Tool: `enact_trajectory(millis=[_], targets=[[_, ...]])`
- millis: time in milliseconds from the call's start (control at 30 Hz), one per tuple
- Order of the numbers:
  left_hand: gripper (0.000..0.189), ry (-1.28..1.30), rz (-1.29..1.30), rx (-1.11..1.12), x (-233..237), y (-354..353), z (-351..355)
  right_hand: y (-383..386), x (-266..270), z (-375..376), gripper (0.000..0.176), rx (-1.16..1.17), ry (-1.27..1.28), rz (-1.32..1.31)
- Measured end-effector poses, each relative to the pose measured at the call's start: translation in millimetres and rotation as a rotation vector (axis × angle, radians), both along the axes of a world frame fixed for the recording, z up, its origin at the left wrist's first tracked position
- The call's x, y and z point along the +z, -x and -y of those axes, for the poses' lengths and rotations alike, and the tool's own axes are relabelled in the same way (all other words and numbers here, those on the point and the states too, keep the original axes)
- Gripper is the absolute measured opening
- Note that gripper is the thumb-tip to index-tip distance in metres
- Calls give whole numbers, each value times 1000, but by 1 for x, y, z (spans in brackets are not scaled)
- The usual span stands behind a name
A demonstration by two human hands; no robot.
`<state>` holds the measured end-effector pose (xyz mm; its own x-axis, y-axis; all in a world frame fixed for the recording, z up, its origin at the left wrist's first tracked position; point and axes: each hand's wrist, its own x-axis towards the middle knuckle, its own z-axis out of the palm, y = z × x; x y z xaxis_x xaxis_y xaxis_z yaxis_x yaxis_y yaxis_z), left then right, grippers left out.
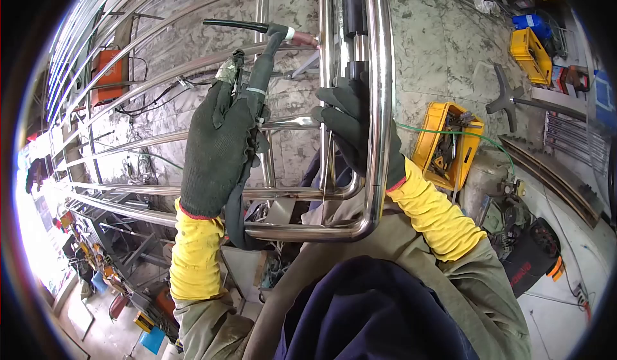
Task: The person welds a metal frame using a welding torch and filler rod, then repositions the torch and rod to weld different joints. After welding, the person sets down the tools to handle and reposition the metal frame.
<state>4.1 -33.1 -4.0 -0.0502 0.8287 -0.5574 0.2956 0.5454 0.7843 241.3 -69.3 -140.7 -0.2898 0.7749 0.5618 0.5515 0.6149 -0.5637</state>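
Note:
My left hand [222, 145], in a dark knit glove with a yellow sleeve, is wrapped round the handle of a welding torch [262, 71]. The torch's head has a long black back cap pointing left, and its reddish nozzle meets an upright tube of a shiny metal tube frame [379, 90]. A dark cable hangs below that hand. My right hand [350, 125], also gloved, has its fingers across the frame's inner upright tube and its palm behind the outer one. A black cylindrical piece [355, 7] sits between these two uprights, above the right hand.
Long metal tubes [122, 145] run off to the left. An orange machine [108, 76] stands behind them. At the right are a yellow crate [424, 141] with tools, a green hose [495, 143], another yellow crate [530, 55] and a black box [530, 257].

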Motion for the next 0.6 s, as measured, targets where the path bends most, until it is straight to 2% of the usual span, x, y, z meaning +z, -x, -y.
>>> enact_trajectory(millis=[67,600], targets=[[21,-28,-13,10,2,-3,-1,0,-4,1,40,1,3,14],[25,-64,-49,-5,-1,-3,0,-1,-4,5,41,-4,14,19]])
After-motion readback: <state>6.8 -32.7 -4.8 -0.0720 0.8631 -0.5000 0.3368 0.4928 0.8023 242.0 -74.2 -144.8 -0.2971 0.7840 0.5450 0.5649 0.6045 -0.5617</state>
